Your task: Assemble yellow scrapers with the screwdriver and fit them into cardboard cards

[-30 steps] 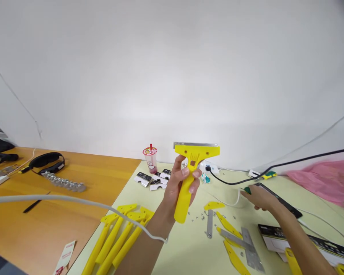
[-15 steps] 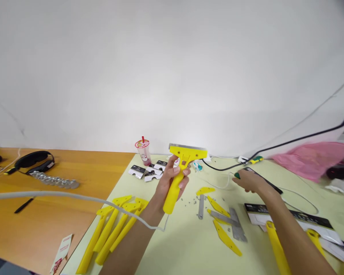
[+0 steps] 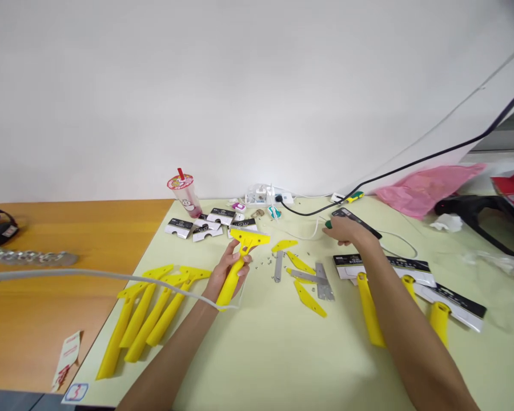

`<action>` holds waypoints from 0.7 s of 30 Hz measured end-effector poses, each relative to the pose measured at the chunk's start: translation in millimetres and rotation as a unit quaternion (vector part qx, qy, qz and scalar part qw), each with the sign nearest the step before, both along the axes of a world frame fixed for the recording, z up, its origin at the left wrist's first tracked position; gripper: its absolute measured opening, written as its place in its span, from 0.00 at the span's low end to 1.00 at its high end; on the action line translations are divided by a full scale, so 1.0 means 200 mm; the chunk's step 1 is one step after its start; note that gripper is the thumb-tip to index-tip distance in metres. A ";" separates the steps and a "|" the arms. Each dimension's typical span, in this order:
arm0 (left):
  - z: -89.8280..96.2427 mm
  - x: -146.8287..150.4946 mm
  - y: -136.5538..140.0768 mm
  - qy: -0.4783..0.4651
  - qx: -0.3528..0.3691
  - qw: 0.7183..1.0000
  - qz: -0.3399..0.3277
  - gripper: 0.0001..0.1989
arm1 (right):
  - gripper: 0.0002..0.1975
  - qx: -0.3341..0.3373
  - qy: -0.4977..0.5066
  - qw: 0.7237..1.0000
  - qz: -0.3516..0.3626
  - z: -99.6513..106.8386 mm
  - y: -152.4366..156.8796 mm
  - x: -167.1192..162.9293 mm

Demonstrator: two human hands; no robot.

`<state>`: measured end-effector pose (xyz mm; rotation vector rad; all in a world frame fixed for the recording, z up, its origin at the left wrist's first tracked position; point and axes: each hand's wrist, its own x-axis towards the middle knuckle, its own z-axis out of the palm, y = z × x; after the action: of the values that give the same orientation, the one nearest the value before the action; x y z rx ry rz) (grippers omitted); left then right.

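Observation:
My left hand [image 3: 230, 266] is closed around the handle of a yellow scraper [image 3: 230, 281], its wide head up with a metal blade along the top edge. My right hand [image 3: 346, 230] reaches to the far side of the table, fingers closed on a tool with a green end [image 3: 328, 224]; the rest of it is hidden. It is close to a dark phone-like slab [image 3: 356, 222]. Between the hands lie yellow plates [image 3: 310, 298], metal blades [image 3: 324, 285] and small screws [image 3: 263, 264]. Several yellow scrapers [image 3: 122, 328] lie left of my left hand.
Yellow handles [image 3: 369, 314] and black-white packaging cards [image 3: 449, 305] lie by my right forearm. A drink cup [image 3: 186, 197] stands at back left, near a power strip [image 3: 257, 196]. A grey cable [image 3: 111, 276] crosses in front. A pink bag [image 3: 428, 188] lies at back right.
The view has shifted, so the table sits higher and further left. The scraper in my left hand appears lower, nearer the tabletop. My right hand keeps its grip near the dark slab.

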<state>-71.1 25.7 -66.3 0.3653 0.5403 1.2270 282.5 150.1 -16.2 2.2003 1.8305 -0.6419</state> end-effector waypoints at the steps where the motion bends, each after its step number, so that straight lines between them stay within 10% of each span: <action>1: -0.01 0.00 0.00 -0.004 -0.012 1.000 -0.010 0.27 | 0.19 0.001 0.001 1.000 0.010 0.02 -0.01 -0.02; 21: -0.04 0.06 0.02 0.014 -0.096 0.995 -0.016 0.30 | 0.11 -0.008 0.095 0.965 0.244 0.03 -0.15 -0.40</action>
<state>-59.9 29.2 -74.9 0.2268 0.6685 1.1290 201.9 119.4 -9.3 1.6162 2.3319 -0.7710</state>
